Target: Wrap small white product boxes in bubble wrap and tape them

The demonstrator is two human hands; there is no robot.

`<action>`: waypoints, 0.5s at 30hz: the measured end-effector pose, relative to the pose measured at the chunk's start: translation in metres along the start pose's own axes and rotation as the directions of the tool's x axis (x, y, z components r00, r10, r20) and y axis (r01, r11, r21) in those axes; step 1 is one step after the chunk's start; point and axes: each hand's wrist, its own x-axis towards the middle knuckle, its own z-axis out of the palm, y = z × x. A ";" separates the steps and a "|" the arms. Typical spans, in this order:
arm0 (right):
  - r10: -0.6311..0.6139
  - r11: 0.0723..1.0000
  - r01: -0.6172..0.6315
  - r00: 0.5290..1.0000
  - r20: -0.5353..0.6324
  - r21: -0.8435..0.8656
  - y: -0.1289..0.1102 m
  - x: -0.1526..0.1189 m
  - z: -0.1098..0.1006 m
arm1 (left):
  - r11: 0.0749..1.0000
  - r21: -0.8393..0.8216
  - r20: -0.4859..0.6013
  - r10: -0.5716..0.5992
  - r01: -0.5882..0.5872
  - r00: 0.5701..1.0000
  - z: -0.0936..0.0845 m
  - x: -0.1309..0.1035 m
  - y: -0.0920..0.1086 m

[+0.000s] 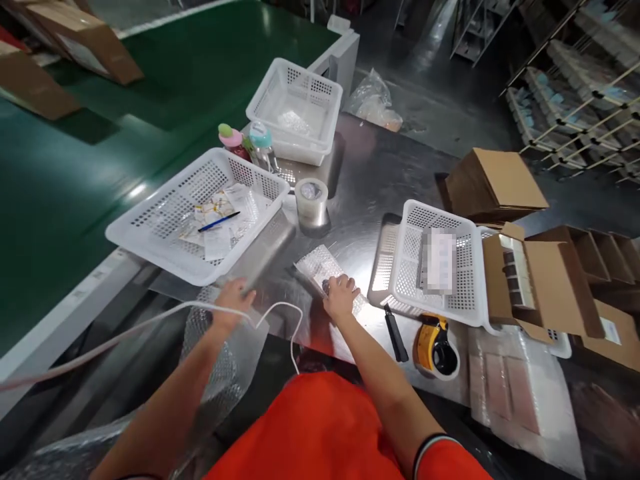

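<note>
My right hand rests on a small bubble-wrap packet lying on the metal table, its fingers curled over it. Something dark shows beside the fingertips, too small to name. To the left, my left hand is over the top end of a long bubble-wrap sheet that hangs off the table's front edge. Its thumb and fingers are apart, with nothing visible between them. A white cord passes across the left wrist. Behind the packet stands a roll of clear tape.
White baskets stand at the left and back; another basket is at the right. Near it are a black utility knife, a yellow tape dispenser and an open carton. Two bottles stand between the left baskets.
</note>
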 end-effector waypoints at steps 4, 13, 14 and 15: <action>-0.025 0.999 0.024 1.000 0.010 0.049 0.010 0.003 -0.005 | 0.911 -0.359 0.342 -0.074 0.203 0.937 0.049 -0.009 0.070; 0.197 0.953 -0.182 0.980 -0.041 0.243 -0.021 -0.018 0.019 | 0.936 -0.244 0.198 -0.207 0.253 0.958 0.099 -0.013 0.151; 0.255 0.922 -0.238 0.967 -0.016 0.306 -0.028 -0.024 0.026 | 0.942 -0.234 0.175 -0.201 0.239 0.964 0.094 -0.014 0.151; 0.297 0.887 -0.279 0.955 0.008 0.369 -0.033 -0.030 0.033 | 0.953 -0.217 0.160 -0.177 0.210 0.971 0.089 -0.015 0.153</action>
